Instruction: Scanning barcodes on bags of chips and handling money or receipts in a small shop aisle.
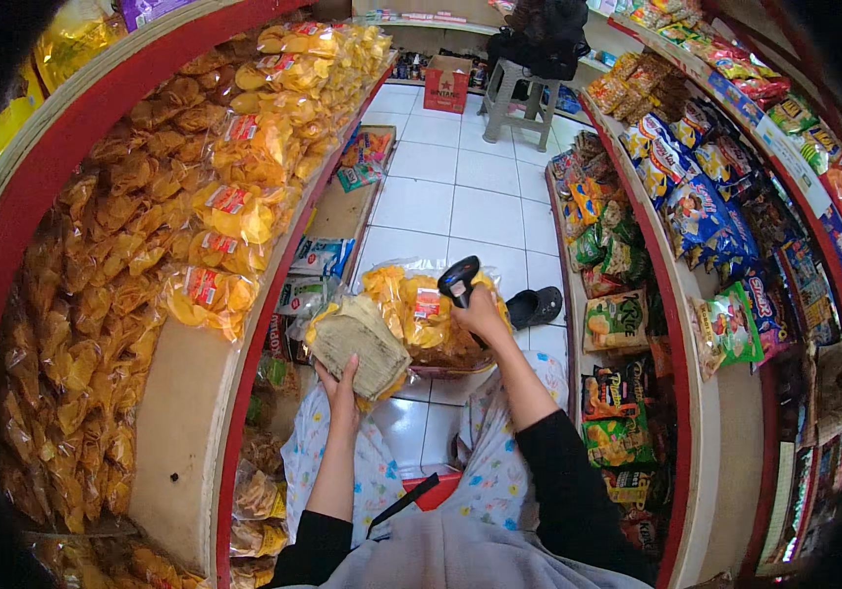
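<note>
My left hand (342, 390) grips a folded, worn grey-beige cloth (362, 347), with yellow and clear plastic showing around its edges; whether a bag lies behind it I cannot tell. In my right hand (483, 315) is a black handheld device (459, 280) with a rounded head and a pale label, shaped like a barcode scanner. Clear bags of yellow chips (424, 313) with red-and-white labels stand on the floor between my knees, directly beneath both hands. Their container is mostly hidden.
Bagged chips (229, 199) fill the sloping left shelf (178, 427). Snack packets (693, 213) line the right-hand shelves. A black clog (535, 305) lies on the white tiled floor (421, 188). Farther off are a red carton (446, 85) and a grey plastic stool (520, 99) bearing dark bags.
</note>
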`<move>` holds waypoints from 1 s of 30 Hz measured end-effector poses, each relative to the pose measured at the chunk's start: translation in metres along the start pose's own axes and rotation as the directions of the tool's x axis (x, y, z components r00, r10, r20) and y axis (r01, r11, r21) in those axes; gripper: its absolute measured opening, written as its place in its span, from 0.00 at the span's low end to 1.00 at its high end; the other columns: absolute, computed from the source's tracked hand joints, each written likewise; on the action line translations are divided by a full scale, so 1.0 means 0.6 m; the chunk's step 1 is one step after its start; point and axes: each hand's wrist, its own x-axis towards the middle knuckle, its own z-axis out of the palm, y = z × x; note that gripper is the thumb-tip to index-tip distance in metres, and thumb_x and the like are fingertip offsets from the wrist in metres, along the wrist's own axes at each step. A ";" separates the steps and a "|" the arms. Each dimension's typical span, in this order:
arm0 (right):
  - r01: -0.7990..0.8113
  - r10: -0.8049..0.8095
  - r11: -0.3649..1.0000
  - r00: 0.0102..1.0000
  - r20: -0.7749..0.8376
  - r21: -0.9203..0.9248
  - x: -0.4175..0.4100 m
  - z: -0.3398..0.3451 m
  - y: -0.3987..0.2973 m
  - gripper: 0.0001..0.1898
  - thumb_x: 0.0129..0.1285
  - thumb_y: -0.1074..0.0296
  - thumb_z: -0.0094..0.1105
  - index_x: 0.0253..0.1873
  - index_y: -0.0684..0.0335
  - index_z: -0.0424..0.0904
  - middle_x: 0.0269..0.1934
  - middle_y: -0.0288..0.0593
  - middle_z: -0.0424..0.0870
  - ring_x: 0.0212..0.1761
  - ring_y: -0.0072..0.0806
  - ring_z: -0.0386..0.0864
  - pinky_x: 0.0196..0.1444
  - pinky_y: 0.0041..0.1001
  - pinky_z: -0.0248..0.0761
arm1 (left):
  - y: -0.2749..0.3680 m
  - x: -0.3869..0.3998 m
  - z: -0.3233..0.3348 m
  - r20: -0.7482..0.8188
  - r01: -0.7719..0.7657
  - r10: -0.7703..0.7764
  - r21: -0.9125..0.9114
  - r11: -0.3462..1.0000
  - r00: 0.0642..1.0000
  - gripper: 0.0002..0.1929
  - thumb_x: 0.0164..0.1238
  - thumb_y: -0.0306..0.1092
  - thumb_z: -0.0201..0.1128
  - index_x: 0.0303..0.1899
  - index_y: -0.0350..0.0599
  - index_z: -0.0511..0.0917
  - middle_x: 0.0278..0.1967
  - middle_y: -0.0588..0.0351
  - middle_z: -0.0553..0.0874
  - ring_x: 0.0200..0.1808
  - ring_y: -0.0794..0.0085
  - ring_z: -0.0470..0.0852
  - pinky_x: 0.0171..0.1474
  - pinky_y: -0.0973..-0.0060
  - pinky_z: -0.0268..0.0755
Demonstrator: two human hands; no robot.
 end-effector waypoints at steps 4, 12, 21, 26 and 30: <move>0.106 -0.070 0.969 0.984 0.164 -0.223 0.047 0.050 0.020 0.29 0.37 0.63 0.72 0.44 0.70 0.69 0.39 0.61 0.77 0.43 0.54 0.76 0.43 0.39 0.70 | -0.008 0.000 -0.001 -0.015 0.019 -0.019 0.001 1.000 1.000 0.44 0.53 0.34 0.68 0.67 0.43 0.46 0.63 0.49 0.59 0.63 0.63 0.60 0.63 0.70 0.54; 0.298 -0.165 0.869 0.927 0.336 -0.394 0.052 0.084 0.024 0.36 0.34 0.58 0.75 0.50 0.63 0.68 0.41 0.53 0.78 0.43 0.49 0.77 0.44 0.40 0.71 | -0.015 0.005 -0.015 -0.059 0.044 -0.042 0.028 0.999 0.997 0.45 0.52 0.35 0.69 0.67 0.44 0.46 0.63 0.49 0.60 0.63 0.62 0.60 0.63 0.70 0.54; 0.314 -0.195 0.780 0.944 0.267 -0.540 0.044 0.090 0.028 0.17 0.52 0.75 0.53 0.49 0.65 0.70 0.46 0.52 0.75 0.47 0.47 0.74 0.45 0.44 0.68 | -0.015 0.005 -0.006 0.036 0.033 -0.036 0.071 0.997 0.999 0.44 0.52 0.39 0.70 0.65 0.44 0.48 0.61 0.49 0.61 0.63 0.62 0.60 0.64 0.69 0.52; 0.330 -0.157 0.779 0.926 0.345 -0.533 0.035 0.054 -0.006 0.35 0.44 0.64 0.69 0.58 0.66 0.62 0.49 0.55 0.74 0.49 0.50 0.73 0.47 0.42 0.69 | -0.007 -0.001 -0.002 0.017 0.066 -0.068 0.076 0.995 0.998 0.43 0.53 0.38 0.69 0.65 0.45 0.48 0.61 0.50 0.61 0.63 0.63 0.61 0.64 0.69 0.52; 0.376 -0.337 0.852 0.926 0.170 -0.364 0.017 0.028 -0.038 0.32 0.45 0.62 0.70 0.55 0.67 0.66 0.45 0.52 0.76 0.45 0.41 0.76 0.46 0.36 0.71 | -0.017 0.002 0.000 0.082 0.026 -0.032 0.080 0.996 0.996 0.42 0.53 0.37 0.69 0.65 0.46 0.48 0.61 0.50 0.62 0.62 0.63 0.61 0.64 0.69 0.53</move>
